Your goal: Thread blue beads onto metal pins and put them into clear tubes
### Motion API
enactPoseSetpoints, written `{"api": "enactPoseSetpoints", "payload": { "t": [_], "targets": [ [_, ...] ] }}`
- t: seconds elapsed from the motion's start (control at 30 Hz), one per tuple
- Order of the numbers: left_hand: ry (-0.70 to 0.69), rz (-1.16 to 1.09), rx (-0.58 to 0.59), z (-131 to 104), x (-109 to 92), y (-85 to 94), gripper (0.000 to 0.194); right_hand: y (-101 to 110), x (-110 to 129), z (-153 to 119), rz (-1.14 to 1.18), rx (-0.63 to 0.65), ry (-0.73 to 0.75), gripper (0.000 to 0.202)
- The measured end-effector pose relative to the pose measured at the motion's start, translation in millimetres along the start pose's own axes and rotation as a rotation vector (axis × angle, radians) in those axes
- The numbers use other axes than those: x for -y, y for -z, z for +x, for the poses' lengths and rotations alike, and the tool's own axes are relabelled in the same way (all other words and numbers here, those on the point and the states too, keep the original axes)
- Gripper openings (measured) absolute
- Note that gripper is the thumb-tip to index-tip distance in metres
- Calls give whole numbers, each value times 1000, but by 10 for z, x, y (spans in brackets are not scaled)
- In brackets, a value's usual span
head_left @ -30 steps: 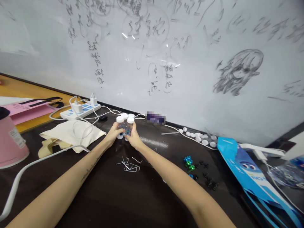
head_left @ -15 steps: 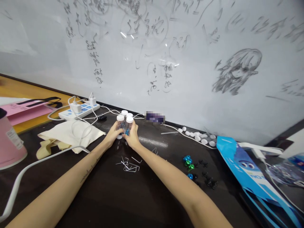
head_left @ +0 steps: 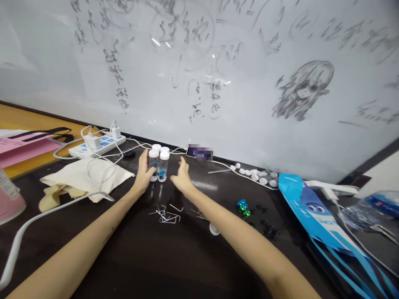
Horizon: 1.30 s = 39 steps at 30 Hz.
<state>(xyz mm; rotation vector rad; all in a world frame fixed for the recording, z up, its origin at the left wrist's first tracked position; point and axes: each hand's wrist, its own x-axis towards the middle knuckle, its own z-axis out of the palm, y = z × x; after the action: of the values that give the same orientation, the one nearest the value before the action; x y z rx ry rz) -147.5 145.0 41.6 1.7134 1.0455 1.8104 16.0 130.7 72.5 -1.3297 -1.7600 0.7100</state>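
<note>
Several clear plastic tubes with white caps stand upright in a tight cluster, with small blue pieces showing inside. At their left side is my left hand, its fingers stretched out and its thumb against or just in front of the nearest left tube. To their right, apart from them, my right hand is open with nothing in it. Closer to me lies a loose pile of L-shaped hex keys. More thin metal pieces are partly hidden by my right forearm, as is a white round cap.
Blue and green small parts and black ones lie right. White caps line the whiteboard edge near a phone. A blue bag is far right. Left are a cloth pouch, power strip and white cable.
My right hand has let go of the tubes and moved away to the right. My left hand has loosened and straightened its fingers. The white cap by my right forearm has come into view.
</note>
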Motion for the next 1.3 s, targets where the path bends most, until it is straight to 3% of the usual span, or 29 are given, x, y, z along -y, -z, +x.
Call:
{"api": "enactPoseSetpoints", "payload": {
  "t": [0.1, 0.17, 0.23, 0.27, 0.33, 0.4, 0.47, 0.53, 0.7, 0.83, 0.97, 1.1, 1.2, 1.3],
  "targets": [
    [-126, 75, -110, -78, -281, -55, 77, 693, 18, -184, -76, -16, 3, 67],
    [-346, 251, -150, -160, -508, -147, 72, 1248, -2, -350, -149, -37, 17, 55],
    [-549, 321, -95, -272, -743, -279, 64, 1775, -62, -534, -255, -62, 3, 44],
    [-616, 327, 0, -337, -857, -353, 57, 2000, -109, -625, -318, -78, -14, 42],
    [-713, 315, 313, -478, -1064, -506, 42, 2331, -229, -788, -456, -87, -62, 38],
    [-746, 336, 612, -604, -1223, -641, 24, 2488, -363, -909, -592, -41, -122, 27],
    [-714, 387, 780, -679, -1319, -737, 16, 2491, -480, -980, -717, 34, -171, 14],
    [-646, 413, 833, -679, -1350, -782, 21, 2398, -563, -1012, -828, 102, -199, 19],
    [-391, 426, 739, -481, -1280, -724, 17, 2140, -640, -1040, -1023, 201, -193, 26],
    [-294, 468, 756, -409, -1202, -672, 17, 2098, -577, -1055, -1076, 212, -131, 24],
    [-276, 472, 849, -457, -1086, -692, 17, 1979, -267, -1136, -1017, 263, 31, 10],
    [-262, 481, 908, -563, -929, -742, 20, 1540, 99, -1416, -867, 462, 283, 9],
    [-259, 500, 924, -645, -842, -769, 21, 1175, 196, -1663, -858, 563, 472, 15],
    [-269, 532, 926, -691, -807, -776, 22, 1019, 179, -1754, -898, 588, 581, 21]
  ]
}}
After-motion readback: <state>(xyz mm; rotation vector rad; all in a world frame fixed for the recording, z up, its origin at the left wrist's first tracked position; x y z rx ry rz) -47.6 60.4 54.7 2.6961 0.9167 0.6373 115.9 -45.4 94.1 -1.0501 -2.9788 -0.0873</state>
